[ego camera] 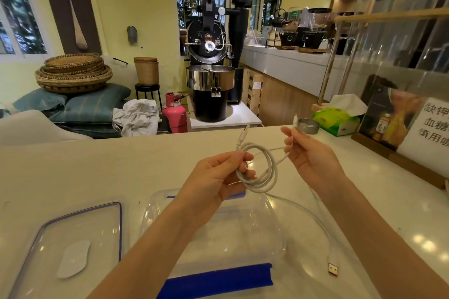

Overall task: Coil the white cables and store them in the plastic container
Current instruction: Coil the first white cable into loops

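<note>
— How are the two hands placed?

— Both forearms reach forward over the counter (73, 172). The left hand (218, 177) is raised above the far edge of the plastic container (272, 223), its thumb on top and its fingers curled. It pinches the coil (261, 170) of the white cable, a few round loops that hang in the air. One plug end (243, 135) stands up from the coil, above the thumb.

— And the right hand?

— The right hand (308, 155) is just beside the coil, palm turned inward, the fingers bent. It holds another part of the cable; a small plug (295, 121) points up above the fingertips.

— Where is the rest of the cable?

— A loose length (318, 221) goes down under the right wrist and lies on the counter, along the right side of the container. Its USB plug (332, 269) rests near the container's near right corner.

— And the container?

— It is open on the counter under the arms, with blue clips. Its lid (80, 226) lies flat to the left of it.
</note>
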Demonstrator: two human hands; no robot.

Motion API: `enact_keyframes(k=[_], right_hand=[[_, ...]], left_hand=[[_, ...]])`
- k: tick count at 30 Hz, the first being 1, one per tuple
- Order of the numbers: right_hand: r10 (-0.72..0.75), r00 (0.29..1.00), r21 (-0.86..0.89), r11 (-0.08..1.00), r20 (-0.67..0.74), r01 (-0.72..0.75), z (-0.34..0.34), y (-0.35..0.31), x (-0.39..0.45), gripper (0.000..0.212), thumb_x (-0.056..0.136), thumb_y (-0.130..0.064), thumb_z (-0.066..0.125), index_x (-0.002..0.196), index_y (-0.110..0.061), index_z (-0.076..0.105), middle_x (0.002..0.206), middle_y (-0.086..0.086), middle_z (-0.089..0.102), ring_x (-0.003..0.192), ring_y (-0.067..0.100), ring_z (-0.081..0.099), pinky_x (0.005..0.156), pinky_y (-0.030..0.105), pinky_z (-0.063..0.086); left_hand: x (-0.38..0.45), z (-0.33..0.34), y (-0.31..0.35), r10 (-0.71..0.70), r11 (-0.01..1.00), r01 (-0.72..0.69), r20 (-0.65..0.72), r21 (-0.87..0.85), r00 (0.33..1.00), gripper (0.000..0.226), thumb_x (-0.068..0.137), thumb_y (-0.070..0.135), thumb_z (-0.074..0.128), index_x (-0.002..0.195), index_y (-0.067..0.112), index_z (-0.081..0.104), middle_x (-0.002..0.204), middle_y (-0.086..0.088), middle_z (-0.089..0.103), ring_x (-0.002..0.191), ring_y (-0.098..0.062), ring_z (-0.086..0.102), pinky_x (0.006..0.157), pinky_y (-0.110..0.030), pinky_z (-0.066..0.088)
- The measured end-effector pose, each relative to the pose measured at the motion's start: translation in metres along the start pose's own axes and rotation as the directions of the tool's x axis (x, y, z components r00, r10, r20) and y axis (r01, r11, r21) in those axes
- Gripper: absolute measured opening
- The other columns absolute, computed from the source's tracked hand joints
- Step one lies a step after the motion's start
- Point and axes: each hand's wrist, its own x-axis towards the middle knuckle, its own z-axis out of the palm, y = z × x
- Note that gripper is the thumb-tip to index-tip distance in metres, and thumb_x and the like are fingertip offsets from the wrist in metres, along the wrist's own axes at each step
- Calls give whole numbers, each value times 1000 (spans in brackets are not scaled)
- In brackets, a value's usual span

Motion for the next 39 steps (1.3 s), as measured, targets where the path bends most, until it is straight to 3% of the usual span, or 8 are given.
enact_keyframes(k=[4, 9, 14, 25, 29, 31, 35, 39], right_hand=[[-141, 965, -294, 934, 221, 204, 8, -12, -23, 13, 82, -10, 55, 86, -14, 67, 69, -2, 72, 54, 8, 59, 54, 18, 53], [-139, 852, -626, 620, 505, 472, 16, -18, -41, 17, 76, -4, 62, 80, -17, 71, 69, -8, 73, 67, 8, 65, 65, 16, 54], [-101, 775, -698, 374, 624, 611, 14, -19, -43, 15, 72, -6, 70, 85, -15, 74, 76, 1, 71, 74, 16, 65, 70, 26, 56], [-272, 588, -642, -194, 762, 742, 15, 1, -43, 30, 72, -17, 74, 101, -15, 66, 71, 3, 65, 60, 10, 54, 59, 13, 45], [-241, 548, -598, -368, 801, 712, 13, 6, -39, 32, 75, -32, 69, 102, -15, 65, 67, 4, 67, 56, 14, 58, 51, 28, 54], [-188, 621, -647, -291, 761, 705, 15, 6, -38, 31, 77, -36, 65, 101, -17, 66, 69, 3, 71, 56, 11, 58, 55, 31, 55], [-22, 798, -793, 96, 602, 601, 18, 3, -36, 19, 76, -32, 68, 94, -33, 62, 66, -1, 71, 54, 9, 63, 59, 22, 54], [238, 883, -838, 485, 404, 252, 17, 1, -34, 19, 79, -13, 65, 94, -25, 61, 71, 7, 70, 62, 13, 66, 62, 21, 55]], left_hand=[[-2, 0, 1, -11, 997, 12, -11, 73, 1000, 22, 88, 15, 49, 80, 4, 67, 55, 2, 57, 51, -9, 60, 57, -23, 56], [-2, -1, 1, -17, 989, 23, -37, 146, 999, 21, 89, 17, 51, 81, 6, 67, 56, 3, 58, 53, -9, 62, 61, -25, 58], [-2, -2, 0, -20, 980, 32, -63, 194, 998, 22, 89, 17, 51, 84, 5, 68, 57, 1, 63, 55, -11, 63, 65, -30, 60], [-5, 0, -1, 17, 967, 14, -118, 253, 993, 19, 87, 18, 56, 96, 9, 70, 64, -3, 70, 61, -15, 70, 62, -26, 59], [-4, -4, 0, -22, 960, 50, -102, 274, 995, 19, 88, 19, 54, 89, 14, 72, 62, -6, 70, 60, -15, 70, 66, -28, 60], [-4, -5, 0, -31, 952, 54, -78, 303, 996, 20, 89, 19, 52, 87, 16, 73, 59, -4, 70, 60, -15, 69, 68, -28, 59], [-3, -2, -3, -46, 937, 53, -28, 346, 999, 23, 89, 20, 51, 96, 11, 72, 64, -5, 69, 62, -15, 69, 70, -29, 59], [-3, 0, -5, -32, 925, 42, -34, 379, 999, 22, 89, 21, 52, 95, 11, 71, 85, -2, 70, 65, -13, 69, 68, -26, 58]])
